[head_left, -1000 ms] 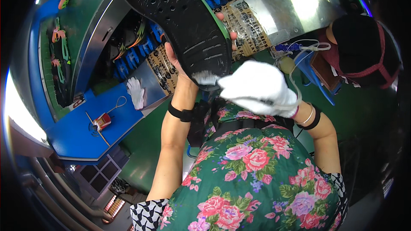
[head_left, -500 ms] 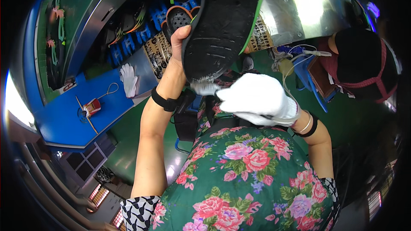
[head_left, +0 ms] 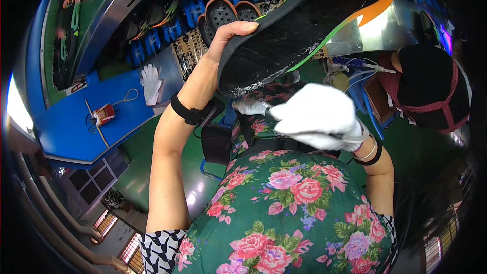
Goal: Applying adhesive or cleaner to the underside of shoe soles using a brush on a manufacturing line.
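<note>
Up close is a large black shoe sole (head_left: 284, 38) with a green and orange edge, tilted so its broad, faintly wet-looking face shows. My bare left hand (head_left: 228, 37) grips its left side, with the thumb on the near face and the other fingers hidden behind. A whitish wet streak runs along the sole's lower edge. My right hand (head_left: 319, 116), in a white glove, is closed around a small brush (head_left: 252, 107) with a pale, blurred head. The brush head is just below the sole's lower end, apart from it.
Behind the sole, black clogs (head_left: 221, 14) with orange rims stand by a metal-edged line (head_left: 370, 45) of shoes. On the left, a blue table (head_left: 66, 134) bears a white glove (head_left: 150, 85) and a red container (head_left: 104, 114) with a stick across it. A co-worker (head_left: 431, 86) sits at right.
The sole has turned, its upper end swinging right to show the orange part. The brush and gloved hand have moved slightly down and right, off the sole's edge.
</note>
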`<state>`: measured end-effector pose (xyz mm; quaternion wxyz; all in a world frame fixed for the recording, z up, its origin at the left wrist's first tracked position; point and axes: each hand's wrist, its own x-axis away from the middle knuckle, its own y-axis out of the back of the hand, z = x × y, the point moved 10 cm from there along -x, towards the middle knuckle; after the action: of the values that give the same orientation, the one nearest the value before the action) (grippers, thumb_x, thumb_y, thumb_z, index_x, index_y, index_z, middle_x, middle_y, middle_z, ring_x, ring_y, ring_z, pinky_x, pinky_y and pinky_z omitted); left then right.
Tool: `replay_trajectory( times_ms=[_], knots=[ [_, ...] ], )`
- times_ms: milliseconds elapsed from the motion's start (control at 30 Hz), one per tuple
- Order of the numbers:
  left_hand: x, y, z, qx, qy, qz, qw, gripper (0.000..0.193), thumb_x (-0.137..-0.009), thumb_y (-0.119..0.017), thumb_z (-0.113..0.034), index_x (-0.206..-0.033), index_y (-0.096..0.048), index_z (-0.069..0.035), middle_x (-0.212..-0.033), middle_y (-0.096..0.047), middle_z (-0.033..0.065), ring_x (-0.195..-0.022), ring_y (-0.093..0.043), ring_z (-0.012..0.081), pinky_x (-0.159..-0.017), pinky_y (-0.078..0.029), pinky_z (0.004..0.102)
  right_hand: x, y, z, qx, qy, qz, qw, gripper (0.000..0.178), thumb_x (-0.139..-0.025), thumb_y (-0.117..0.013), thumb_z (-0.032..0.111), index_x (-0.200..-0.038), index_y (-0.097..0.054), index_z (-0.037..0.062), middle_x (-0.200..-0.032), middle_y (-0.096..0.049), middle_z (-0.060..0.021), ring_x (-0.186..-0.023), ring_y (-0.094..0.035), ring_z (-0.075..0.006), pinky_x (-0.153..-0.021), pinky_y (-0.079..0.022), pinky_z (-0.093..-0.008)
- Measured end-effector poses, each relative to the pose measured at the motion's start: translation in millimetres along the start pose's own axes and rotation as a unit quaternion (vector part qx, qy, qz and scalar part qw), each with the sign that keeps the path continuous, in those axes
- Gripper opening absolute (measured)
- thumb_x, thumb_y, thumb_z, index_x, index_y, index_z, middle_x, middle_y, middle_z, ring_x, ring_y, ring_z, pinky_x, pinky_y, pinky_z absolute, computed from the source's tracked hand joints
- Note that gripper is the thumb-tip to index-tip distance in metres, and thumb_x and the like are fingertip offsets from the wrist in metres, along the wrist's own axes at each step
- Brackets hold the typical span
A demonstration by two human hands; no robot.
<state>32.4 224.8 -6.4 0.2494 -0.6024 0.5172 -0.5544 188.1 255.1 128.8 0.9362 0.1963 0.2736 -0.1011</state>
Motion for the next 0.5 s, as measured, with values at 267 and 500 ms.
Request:
replay_trajectory(
  times_ms=[267, 500],
  knots=[
    [0, -1, -1, 0.008, -0.012, 0.005, 1.000, 0.050, -0.087, -0.066, -0.026, -0.125, -0.067, 0.007, -0.113, -0.074, 0.0217, -0.092, -0.075, 0.0298, -0.087, -0.061, 0.0392, -5, -4, -14, -0.057, -0.045, -0.006, 0.997, 0.025, -0.080, -0.084, 0.010, -0.105, -0.080, 0.0130, -0.107, -0.078, -0.0063, -0.086, -0.073, -0.0231, -0.075, -0.058, -0.0348],
    [-2, 21, -13, 0.019, -0.114, -0.020, 0.993, 0.055, -0.088, -0.062, -0.029, -0.130, -0.065, 0.005, -0.122, -0.072, 0.0240, -0.103, -0.074, 0.0358, -0.096, -0.060, 0.0461, -8, -11, -36, -0.165, -0.201, -0.046, 0.965, 0.014, -0.075, -0.084, -0.001, -0.086, -0.079, 0.0052, -0.093, -0.078, -0.0122, -0.084, -0.075, -0.0242, -0.078, -0.059, -0.0344]
  ],
)
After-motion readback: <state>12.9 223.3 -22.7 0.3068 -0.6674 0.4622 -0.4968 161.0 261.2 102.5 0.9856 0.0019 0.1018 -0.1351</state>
